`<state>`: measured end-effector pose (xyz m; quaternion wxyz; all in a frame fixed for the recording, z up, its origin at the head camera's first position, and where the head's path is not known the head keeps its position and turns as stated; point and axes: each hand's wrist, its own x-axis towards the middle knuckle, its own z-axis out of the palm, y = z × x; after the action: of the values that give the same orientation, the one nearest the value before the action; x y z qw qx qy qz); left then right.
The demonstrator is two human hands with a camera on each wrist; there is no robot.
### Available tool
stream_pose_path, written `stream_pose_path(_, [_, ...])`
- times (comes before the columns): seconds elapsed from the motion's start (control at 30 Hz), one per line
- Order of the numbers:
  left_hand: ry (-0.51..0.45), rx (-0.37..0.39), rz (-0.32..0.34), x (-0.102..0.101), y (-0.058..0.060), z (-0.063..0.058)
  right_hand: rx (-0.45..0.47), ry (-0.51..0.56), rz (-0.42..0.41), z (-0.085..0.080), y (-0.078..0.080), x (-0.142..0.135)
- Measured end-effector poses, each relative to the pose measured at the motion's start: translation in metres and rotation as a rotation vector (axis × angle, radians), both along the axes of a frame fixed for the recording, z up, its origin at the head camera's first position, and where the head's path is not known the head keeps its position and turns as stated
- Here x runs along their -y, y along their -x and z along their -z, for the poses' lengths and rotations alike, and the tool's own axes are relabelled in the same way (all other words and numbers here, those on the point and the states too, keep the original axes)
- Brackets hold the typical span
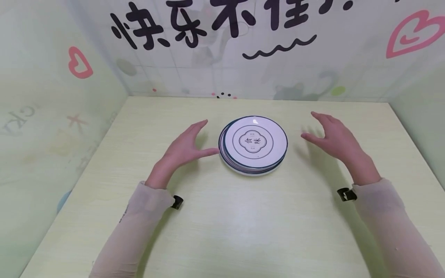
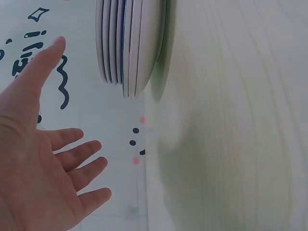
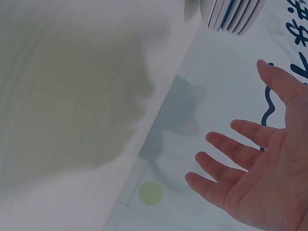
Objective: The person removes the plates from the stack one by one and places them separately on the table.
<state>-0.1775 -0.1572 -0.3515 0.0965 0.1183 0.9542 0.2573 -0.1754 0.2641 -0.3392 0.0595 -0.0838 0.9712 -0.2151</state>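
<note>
A stack of several white plates [image 1: 255, 142] with dark blue-green rims stands on the table, the top one marked with a printed emblem at its middle. The plates' edges [image 2: 130, 48] show side-on in the left wrist view, the upper ones set slightly off from the lower. Left of the stack, my left hand [image 1: 184, 146] holds nothing; its fingers are spread and the thumb tip reaches close to the rim in the head view. To the right, my right hand [image 1: 335, 137] hovers farther from the plates [image 3: 236, 14], thumb and fingers apart with nothing between them.
The pale wood-grain table [image 1: 257, 227] is bounded by a printed back wall [image 1: 208, 73] and side walls at left [image 1: 41, 127] and right [image 1: 424, 119]. A dark band sits at each wrist, below a light sleeve [image 1: 135, 220].
</note>
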Motion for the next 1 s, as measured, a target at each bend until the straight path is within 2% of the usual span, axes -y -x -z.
stream_pose_path(0.13, [-0.044,0.013,0.016,-0.002,-0.001,0.001,0.018,0.02,-0.014,0.002,0.002,0.004])
stream_pose_path(0.4, [-0.241,0.067,0.089,-0.008,-0.003,0.01,0.058,0.087,-0.017,0.004,0.0,0.014])
stream_pose_path(0.6, [-0.323,0.113,0.126,-0.019,-0.005,0.016,0.062,0.114,-0.028,0.004,-0.002,0.024])
stream_pose_path(0.8, [-0.369,0.127,0.161,-0.025,-0.005,0.022,0.051,0.14,-0.047,0.006,-0.003,0.033])
stream_pose_path(1.0, [-0.308,0.121,0.173,-0.03,-0.005,0.027,0.076,0.151,-0.054,0.007,-0.002,0.046])
